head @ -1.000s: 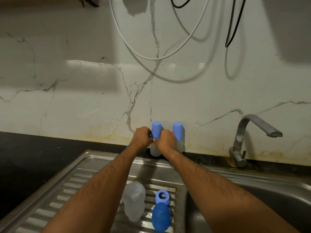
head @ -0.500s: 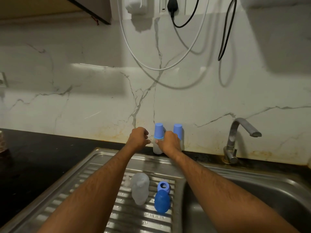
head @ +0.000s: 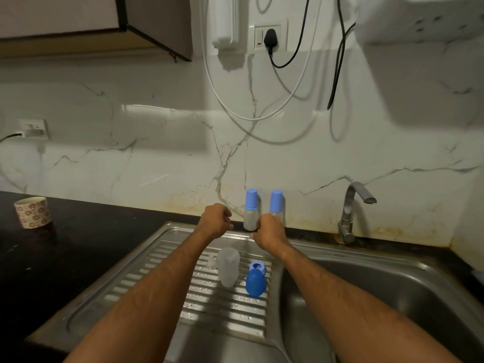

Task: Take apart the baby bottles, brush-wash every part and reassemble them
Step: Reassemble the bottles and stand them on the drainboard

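The sink (head: 392,279) and its ribbed draining board (head: 162,268) are dull brushed metal, like the tap (head: 349,210). The wall (head: 157,158) is glossy veined marble, the counter (head: 78,247) black and polished. The bottles (head: 251,218) are cloudy plastic with matt blue caps (head: 251,198).

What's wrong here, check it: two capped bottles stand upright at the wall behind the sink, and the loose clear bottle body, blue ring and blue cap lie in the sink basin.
One detail is off. The head view shows the clear bottle body, blue ring and blue cap lying on the ribbed drainboard, not in the basin. The two capped bottles do stand upright at the wall.
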